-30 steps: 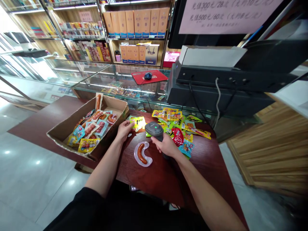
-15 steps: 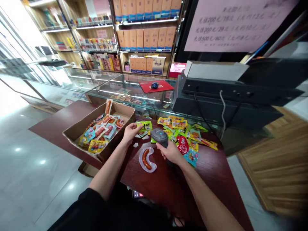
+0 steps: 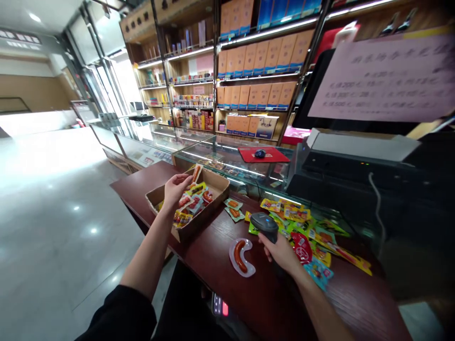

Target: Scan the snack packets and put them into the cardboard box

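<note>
My left hand is over the cardboard box, its fingers stretched out and nothing visible in them. A green and yellow packet lies in the box below the fingertips, among several snack packets. Beside the fingertips, a long sausage packet leans at the box's back edge. My right hand is wrapped round a dark grey handheld scanner, held above the table. Left of it lies a sausage in a curved clear tray.
A pile of colourful packets spreads right of the scanner on the dark red table. Two small packets lie beside the box. Behind are a glass counter, a red mat with a mouse and a monitor.
My left hand has moved from the table to over the box; the green packet it held now lies inside. The view has tilted up and turned left. My right hand still holds the scanner.
</note>
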A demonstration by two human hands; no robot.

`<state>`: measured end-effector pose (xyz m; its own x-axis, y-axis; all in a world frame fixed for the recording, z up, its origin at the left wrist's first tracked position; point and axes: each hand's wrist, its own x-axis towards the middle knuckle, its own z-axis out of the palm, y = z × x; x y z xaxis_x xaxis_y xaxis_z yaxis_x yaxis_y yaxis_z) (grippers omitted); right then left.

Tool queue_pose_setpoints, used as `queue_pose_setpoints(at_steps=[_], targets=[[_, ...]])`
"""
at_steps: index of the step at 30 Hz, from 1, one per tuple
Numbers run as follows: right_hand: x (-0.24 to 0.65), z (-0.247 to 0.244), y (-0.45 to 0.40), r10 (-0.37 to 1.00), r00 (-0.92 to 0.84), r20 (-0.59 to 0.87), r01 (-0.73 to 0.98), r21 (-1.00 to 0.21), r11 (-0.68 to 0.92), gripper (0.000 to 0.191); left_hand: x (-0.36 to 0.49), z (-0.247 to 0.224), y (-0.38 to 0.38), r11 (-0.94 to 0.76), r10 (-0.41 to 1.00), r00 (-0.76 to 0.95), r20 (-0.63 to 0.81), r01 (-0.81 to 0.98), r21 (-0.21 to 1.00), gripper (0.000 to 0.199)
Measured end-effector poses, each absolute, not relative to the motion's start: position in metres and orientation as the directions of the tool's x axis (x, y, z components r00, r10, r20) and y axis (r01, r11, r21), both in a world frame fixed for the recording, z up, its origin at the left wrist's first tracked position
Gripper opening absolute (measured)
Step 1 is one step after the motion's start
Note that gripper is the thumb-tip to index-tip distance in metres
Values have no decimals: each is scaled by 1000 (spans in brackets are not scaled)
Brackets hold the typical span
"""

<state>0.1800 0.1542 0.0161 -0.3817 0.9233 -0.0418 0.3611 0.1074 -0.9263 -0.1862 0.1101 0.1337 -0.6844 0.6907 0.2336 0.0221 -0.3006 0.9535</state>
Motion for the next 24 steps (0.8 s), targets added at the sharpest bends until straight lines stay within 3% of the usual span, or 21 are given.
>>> queue_pose_setpoints(at_steps=[6, 14, 17, 20, 24], targets=[[180, 16, 153, 927, -375, -26, 343, -933, 113, 40, -173, 121, 116, -262, 722, -653, 228, 47, 964, 53], [181, 17, 152, 926, -371, -68, 374, -924, 82, 36, -98, 80, 159, -131, 877, -451, 164, 105, 986, 43], [181, 17, 152, 930, -356, -89, 376, -925, 55, 33, -79, 61, 174, -114, 910, -366, 192, 224, 968, 37], [180, 18, 151, 933, -343, -105, 366, -930, 30, 31, -67, 41, 188, -91, 928, -278, 250, 482, 871, 33], [180, 22, 150, 930, -347, -120, 383, -923, 24, 28, -60, 14, 203, -82, 928, -166, 334, 782, 617, 37]])
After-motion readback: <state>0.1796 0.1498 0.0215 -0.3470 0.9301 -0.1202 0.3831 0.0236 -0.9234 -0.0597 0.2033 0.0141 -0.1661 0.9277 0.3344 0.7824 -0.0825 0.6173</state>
